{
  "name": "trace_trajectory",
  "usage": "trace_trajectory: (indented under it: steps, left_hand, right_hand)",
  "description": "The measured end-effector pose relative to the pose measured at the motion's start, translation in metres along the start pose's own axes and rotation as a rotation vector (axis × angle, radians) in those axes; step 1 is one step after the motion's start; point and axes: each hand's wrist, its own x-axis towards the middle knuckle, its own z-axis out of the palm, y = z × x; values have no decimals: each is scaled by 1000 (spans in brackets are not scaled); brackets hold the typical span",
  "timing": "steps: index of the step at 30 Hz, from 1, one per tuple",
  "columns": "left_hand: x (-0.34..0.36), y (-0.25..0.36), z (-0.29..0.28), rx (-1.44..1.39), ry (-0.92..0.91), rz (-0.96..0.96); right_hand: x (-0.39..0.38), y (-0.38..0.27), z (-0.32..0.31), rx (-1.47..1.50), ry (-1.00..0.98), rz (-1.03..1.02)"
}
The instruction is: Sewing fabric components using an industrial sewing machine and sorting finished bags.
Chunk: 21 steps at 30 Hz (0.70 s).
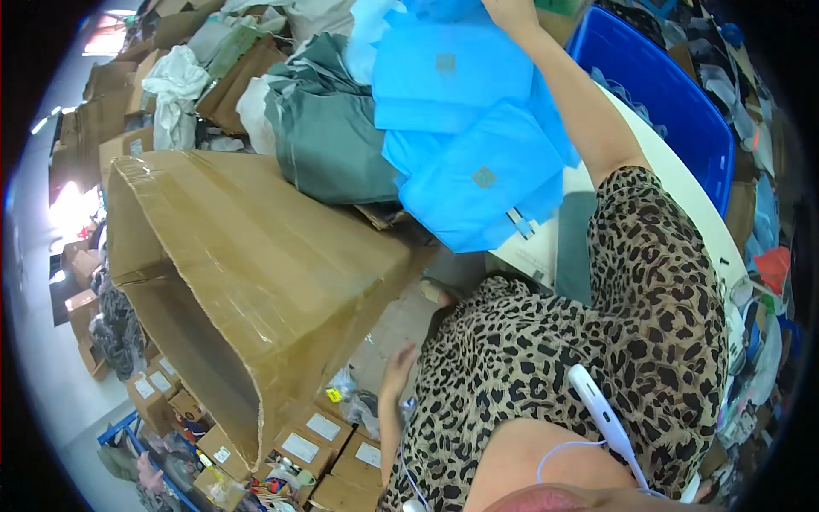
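My right hand (510,15) reaches up to the top edge, at the stack of light blue fabric bags (452,68); its fingers are mostly out of frame, so their grip is hidden. A further blue bag (461,205) lies lower in the heap, over the edge of a white table (525,256). My left hand (399,367) hangs low by my side, loosely curved with fingers apart and nothing visible in it. Left of it is a large brown cardboard box (281,247), tipped with its open end facing left and down. A grey-green bag (324,154) lies between box and blue bags.
A deep blue plastic tub (708,154) stands at upper right. Crumpled white bags (175,94) and cardboard pieces pile at upper left. Several labelled cartons (307,444) and a blue metal rack (128,439) are below left. Mixed items (772,264) fill the right rim.
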Motion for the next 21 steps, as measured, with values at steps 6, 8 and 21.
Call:
trace_trajectory:
  steps: [6,8,21]
  left_hand:
    - [159,121,79,-313,-16,-3]
    - [184,138,78,-337,-11,-37]
    - [240,269,7,-813,-358,405]
  right_hand:
    - [-92,-28,-35,-624,-39,-304]
    - [-152,-31,-28,-595,-116,-309]
    - [-261,-108,-28,-266,19,372]
